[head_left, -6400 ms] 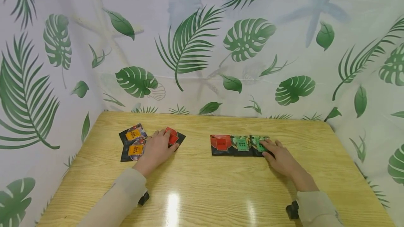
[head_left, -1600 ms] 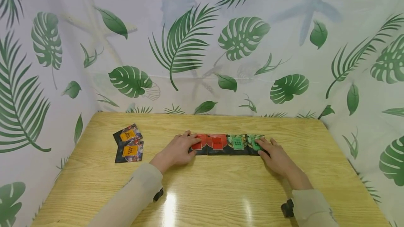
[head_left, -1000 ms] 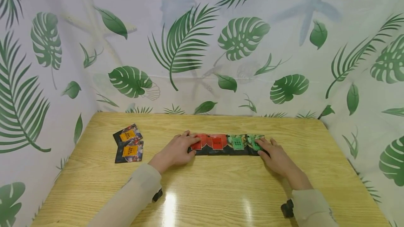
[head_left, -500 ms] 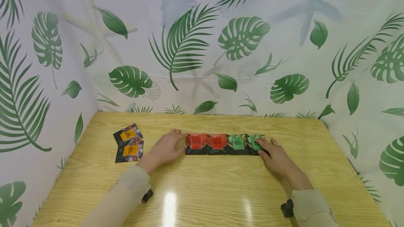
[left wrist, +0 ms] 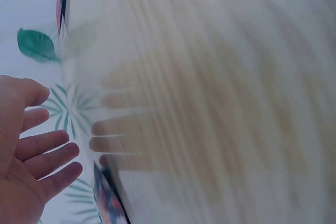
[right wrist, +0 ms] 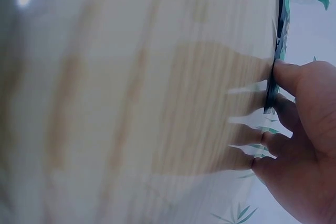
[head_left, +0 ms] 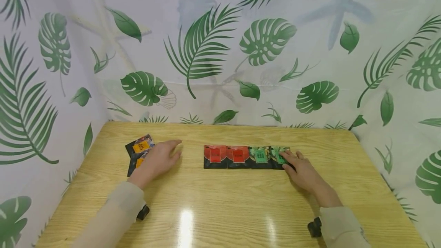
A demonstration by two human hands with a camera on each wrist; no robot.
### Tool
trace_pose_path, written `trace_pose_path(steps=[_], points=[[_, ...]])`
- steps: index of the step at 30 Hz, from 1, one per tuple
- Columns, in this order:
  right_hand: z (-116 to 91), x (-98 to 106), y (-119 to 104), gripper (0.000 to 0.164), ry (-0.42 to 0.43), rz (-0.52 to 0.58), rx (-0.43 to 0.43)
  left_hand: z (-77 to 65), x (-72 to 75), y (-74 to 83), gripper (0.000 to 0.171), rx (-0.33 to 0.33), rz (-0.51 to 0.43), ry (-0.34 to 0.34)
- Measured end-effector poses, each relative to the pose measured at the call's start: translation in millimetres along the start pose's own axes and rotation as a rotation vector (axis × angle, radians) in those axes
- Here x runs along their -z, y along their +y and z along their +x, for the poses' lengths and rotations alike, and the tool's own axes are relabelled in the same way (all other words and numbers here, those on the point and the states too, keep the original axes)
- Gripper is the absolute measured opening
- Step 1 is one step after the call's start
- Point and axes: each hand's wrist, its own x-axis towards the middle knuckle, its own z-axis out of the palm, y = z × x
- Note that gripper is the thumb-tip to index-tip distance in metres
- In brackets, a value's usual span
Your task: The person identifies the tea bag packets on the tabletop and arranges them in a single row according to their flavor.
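Note:
My left hand [head_left: 159,160] is above the table at the left, fingers extended and holding nothing. It partly covers the lower of two black sachets with orange labels; the upper orange-labelled sachet [head_left: 141,146] lies tilted against it. In the left wrist view the fingers [left wrist: 50,150] are spread apart. At the centre, a left red sachet [head_left: 215,156], another red sachet [head_left: 237,156] and a green-labelled sachet [head_left: 260,156] lie edge to edge. A second green-labelled sachet [head_left: 280,156] ends the row, with my right hand [head_left: 304,171] resting fingertips and thumb on its right end.
The wooden table [head_left: 220,209] has a leaf-print cloth [head_left: 213,49] standing behind it and along both sides. Each wrist carries a small black device, like the one at the right cuff [head_left: 314,227].
My left hand slid a red sachet rightward to the row's left end, let go, and moved back left to the orange-labelled sachets. My right hand has stayed on the last green-labelled sachet.

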Motion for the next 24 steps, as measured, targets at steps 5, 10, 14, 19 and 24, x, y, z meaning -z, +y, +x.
trace_pose_path(steps=[5, 10, 14, 19, 24], points=[[0.7, -0.2, 0.7, 0.054, -0.002, -0.002, -0.004, -10.2, 8.9, -11.9, 0.05, 0.041, 0.022, 0.018], [1.9, -0.3, -0.1, 0.054, -0.012, -0.003, -0.012, -23.1, 15.5, -23.1, 0.048, 0.072, 0.036, 0.052], [2.2, -0.2, -1.2, 0.054, -0.013, 0.001, -0.013, -34.4, 18.5, -34.7, 0.047, 0.069, 0.046, 0.107], [1.0, -0.3, -0.4, 0.055, -0.013, 0.001, -0.014, -47.5, 23.5, -45.6, 0.047, 0.06, 0.059, 0.155], [0.3, 0.2, -0.6, 0.054, -0.011, 0.001, -0.015, -59.3, 31.1, -47.8, 0.049, 0.096, 0.058, 0.152]])
